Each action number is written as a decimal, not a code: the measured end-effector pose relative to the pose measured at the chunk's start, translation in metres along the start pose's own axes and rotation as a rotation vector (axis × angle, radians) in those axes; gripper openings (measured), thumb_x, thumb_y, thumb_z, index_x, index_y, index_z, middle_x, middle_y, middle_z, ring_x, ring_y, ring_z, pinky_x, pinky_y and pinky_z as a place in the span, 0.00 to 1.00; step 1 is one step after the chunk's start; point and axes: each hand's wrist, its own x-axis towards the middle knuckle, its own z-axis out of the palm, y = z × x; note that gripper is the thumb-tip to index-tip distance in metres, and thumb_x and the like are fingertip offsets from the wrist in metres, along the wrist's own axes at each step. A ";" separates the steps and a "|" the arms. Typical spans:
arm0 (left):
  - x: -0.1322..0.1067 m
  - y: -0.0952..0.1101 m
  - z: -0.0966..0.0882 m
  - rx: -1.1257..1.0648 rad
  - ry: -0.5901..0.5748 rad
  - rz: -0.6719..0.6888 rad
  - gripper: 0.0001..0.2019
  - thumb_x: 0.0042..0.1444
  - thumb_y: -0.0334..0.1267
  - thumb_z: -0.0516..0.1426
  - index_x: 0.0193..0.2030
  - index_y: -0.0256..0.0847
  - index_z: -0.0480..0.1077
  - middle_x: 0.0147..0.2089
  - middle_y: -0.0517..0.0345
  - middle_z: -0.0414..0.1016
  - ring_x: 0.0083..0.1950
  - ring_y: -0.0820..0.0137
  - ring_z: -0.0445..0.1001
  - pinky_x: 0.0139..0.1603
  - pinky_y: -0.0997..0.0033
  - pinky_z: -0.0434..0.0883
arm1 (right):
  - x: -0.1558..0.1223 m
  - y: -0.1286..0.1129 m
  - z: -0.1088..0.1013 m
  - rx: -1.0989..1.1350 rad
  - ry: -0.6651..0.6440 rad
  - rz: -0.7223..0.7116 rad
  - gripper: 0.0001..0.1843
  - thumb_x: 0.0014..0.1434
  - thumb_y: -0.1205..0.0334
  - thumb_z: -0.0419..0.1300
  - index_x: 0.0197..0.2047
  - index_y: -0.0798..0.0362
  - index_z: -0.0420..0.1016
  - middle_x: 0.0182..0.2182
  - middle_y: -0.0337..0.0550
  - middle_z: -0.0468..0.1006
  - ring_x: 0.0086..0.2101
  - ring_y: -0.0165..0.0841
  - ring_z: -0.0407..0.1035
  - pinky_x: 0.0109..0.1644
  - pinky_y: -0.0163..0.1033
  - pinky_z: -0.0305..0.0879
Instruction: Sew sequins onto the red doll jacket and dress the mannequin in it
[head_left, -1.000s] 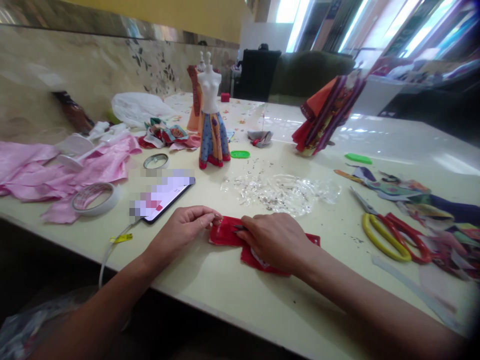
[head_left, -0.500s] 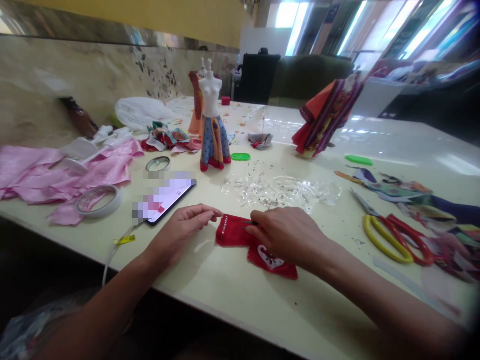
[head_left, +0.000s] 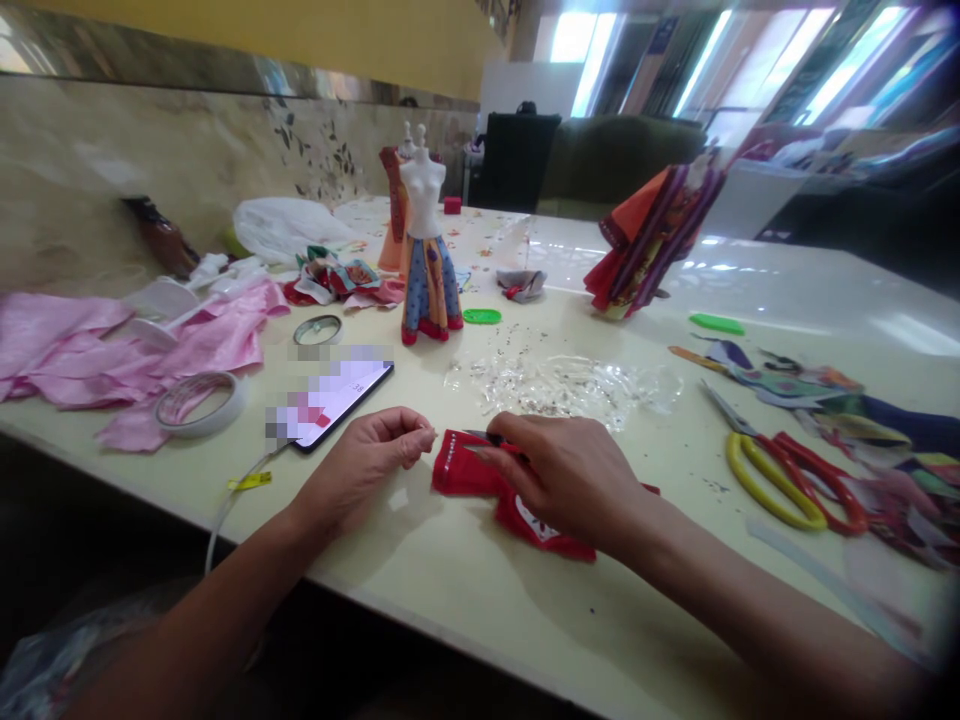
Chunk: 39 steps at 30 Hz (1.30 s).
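A small red cloth piece [head_left: 465, 470] lies on the pale table [head_left: 480, 590] in front of me. My right hand [head_left: 566, 475] rests on it and grips a thin dark tool, likely tweezers [head_left: 484, 438], whose tip points left over the cloth. My left hand [head_left: 367, 462] hovers just left of the cloth, thumb and forefinger pinched on something too small to name. Behind the cloth lies clear plastic with tiny beads [head_left: 562, 385].
A phone [head_left: 330, 395] on a cable lies to the left, beside a tape roll [head_left: 199, 403] and pink fabric [head_left: 112, 345]. A dressed mannequin [head_left: 425, 250] stands behind. Yellow and red scissors [head_left: 780, 470] and fabric scraps [head_left: 862, 420] lie right.
The right hand lifted slightly and the tweezers' tip now shows above the red cloth. The left hand's pinch drew a little away from the cloth's left edge.
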 end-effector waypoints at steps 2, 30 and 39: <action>0.000 -0.001 0.000 -0.001 -0.002 -0.005 0.12 0.52 0.44 0.64 0.34 0.38 0.72 0.30 0.62 0.68 0.30 0.75 0.62 0.31 0.76 0.60 | -0.001 -0.002 0.002 0.039 0.025 -0.012 0.16 0.67 0.50 0.48 0.39 0.50 0.72 0.27 0.40 0.77 0.24 0.29 0.62 0.28 0.36 0.41; -0.001 -0.001 0.002 -0.009 -0.077 -0.045 0.10 0.52 0.43 0.64 0.31 0.37 0.74 0.27 0.64 0.66 0.29 0.77 0.62 0.31 0.77 0.59 | -0.005 -0.008 0.018 0.034 0.165 -0.097 0.22 0.69 0.50 0.45 0.33 0.51 0.72 0.24 0.37 0.73 0.22 0.25 0.56 0.28 0.37 0.38; 0.000 0.000 0.003 -0.113 -0.085 -0.031 0.09 0.52 0.41 0.63 0.34 0.37 0.77 0.31 0.59 0.73 0.32 0.75 0.65 0.36 0.75 0.63 | -0.005 -0.007 0.018 0.004 0.210 -0.123 0.20 0.69 0.53 0.45 0.32 0.52 0.71 0.23 0.38 0.72 0.21 0.25 0.54 0.27 0.37 0.37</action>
